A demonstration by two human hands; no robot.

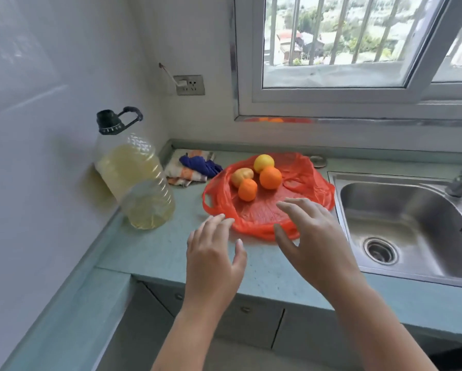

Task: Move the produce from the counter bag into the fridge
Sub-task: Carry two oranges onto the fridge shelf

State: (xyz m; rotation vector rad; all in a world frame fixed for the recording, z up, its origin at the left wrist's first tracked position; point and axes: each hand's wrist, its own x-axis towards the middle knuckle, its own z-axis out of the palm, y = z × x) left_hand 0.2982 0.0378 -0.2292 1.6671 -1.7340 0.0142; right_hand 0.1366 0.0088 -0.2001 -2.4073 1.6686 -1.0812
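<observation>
**Two empty hands near the red bag of fruit**

The left hand point(214, 257) is over the tabletop point(155, 253), with its fingers spread apart and nothing in it. Its fingertips are just beside the near left edge of the red bag point(267, 212). The right hand point(311, 236) is open too, fingers spread, holding nothing. It hangs over the near edge of the bag.

The bag lies flat and wide open on the tabletop, between the hands and the far wall. Its loop handle sticks out to the left. Its long side runs from left to right.

Four things sit on the far part of the bag, bunched close together. The small orange point(247, 189) is nearest the hands. The potato point(241, 176) is just behind it on the left, and its long side tilts up toward the right. The big orange point(270, 177) is to the right. The lemon point(263, 163) is farthest away.

To the left of the bag lies a crumpled cloth point(191, 167). Farther left stands a big oil bottle point(135, 172) with a black cap. To the right of the bag is a metal sink point(401, 218).
</observation>
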